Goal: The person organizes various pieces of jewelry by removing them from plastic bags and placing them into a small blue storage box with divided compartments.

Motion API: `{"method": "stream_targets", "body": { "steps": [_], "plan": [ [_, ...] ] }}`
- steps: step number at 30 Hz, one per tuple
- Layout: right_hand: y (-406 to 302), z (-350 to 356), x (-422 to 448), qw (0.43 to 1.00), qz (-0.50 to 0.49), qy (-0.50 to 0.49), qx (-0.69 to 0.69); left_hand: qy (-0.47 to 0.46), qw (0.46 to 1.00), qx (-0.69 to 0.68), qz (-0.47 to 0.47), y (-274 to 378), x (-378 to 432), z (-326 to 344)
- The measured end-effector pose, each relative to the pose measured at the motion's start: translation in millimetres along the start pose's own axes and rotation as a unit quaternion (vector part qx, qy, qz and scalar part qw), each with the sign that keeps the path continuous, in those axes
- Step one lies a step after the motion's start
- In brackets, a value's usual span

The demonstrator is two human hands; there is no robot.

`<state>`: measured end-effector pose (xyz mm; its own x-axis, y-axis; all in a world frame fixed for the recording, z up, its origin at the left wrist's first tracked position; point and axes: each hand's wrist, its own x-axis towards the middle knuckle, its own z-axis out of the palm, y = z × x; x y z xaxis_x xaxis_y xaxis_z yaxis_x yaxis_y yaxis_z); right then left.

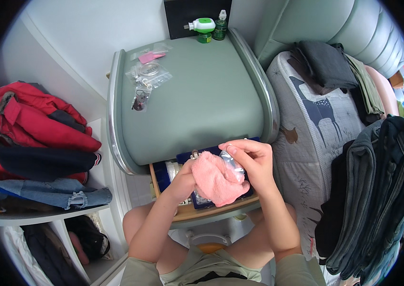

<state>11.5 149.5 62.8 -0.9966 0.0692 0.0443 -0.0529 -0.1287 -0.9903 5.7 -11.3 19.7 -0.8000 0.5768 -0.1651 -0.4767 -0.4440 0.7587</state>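
Above an open drawer (187, 214), my left hand (182, 182) grips a fluffy pink cloth (216, 178) that hides most of its fingers. My right hand (254, 157) pinches the top of a small clear plastic bag (231, 161) between thumb and forefinger. The bag rests against the cloth's right side, and its contents cannot be made out. Under both hands, dark blue trays (162, 177) sit in the drawer with small packets in them, partly covered by the cloth.
On the green nightstand top (202, 93) lie small clear bags (150, 73) and a pink piece (151, 56). Green jars (220, 30) and a green-and-white plug-in device (202, 25) stand at the back. Folded trousers (373, 193) lie on the bed at right; shelves (55, 214) at left hold a red jacket (44, 118).
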Motion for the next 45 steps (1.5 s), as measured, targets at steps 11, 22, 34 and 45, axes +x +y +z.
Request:
{"method": "stream_targets", "body": {
  "steps": [11,22,34,45],
  "plan": [
    [9.1,-7.6,6.8,0.999,-0.004,-0.017,-0.047,0.099,0.984,0.102,0.112,-13.6,7.1,-2.6],
    [9.8,-14.9,9.4,0.996,0.054,-0.073,0.002,0.164,0.969,0.128,0.133,-8.4,8.0,-3.9],
    [6.6,-22.3,11.2,0.997,0.017,-0.004,0.078,-0.050,0.985,-0.161,0.032,-5.9,12.9,-10.4],
    [14.8,-5.4,7.5,0.977,-0.006,-0.062,-0.205,0.187,0.972,0.083,0.118,-18.3,18.6,-10.4]
  ]
}}
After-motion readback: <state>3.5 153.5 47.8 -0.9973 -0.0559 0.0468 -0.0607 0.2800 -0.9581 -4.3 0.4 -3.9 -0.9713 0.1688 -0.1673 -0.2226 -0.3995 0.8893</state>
